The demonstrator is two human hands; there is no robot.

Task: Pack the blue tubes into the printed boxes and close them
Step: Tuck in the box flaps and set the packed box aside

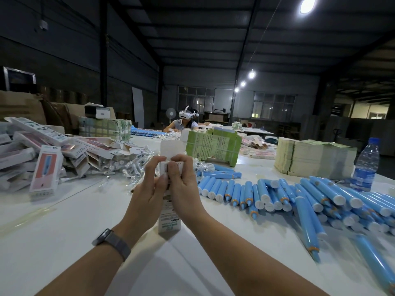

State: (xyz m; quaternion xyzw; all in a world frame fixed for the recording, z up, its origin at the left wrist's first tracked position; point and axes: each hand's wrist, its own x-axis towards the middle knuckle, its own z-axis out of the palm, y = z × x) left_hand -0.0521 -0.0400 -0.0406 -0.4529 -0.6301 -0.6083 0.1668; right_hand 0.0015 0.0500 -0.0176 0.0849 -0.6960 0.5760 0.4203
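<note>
here both hands, left [147, 189] and right [183, 186], grip the upright printed box [168, 218] between curled fingers.

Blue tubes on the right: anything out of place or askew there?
Mostly lined up, but the blue tubes nearest the person lie scattered at angles on the table. One tube lies apart near the table's edge.

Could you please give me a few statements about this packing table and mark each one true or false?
1. Both hands, the left hand and the right hand, hold one printed box. True.
2. The blue tubes lie left of the hands. False: they lie to the right.
3. A water bottle stands upright at the table's right. True.
4. The box's far flap is shut. False: it stands open.
</note>
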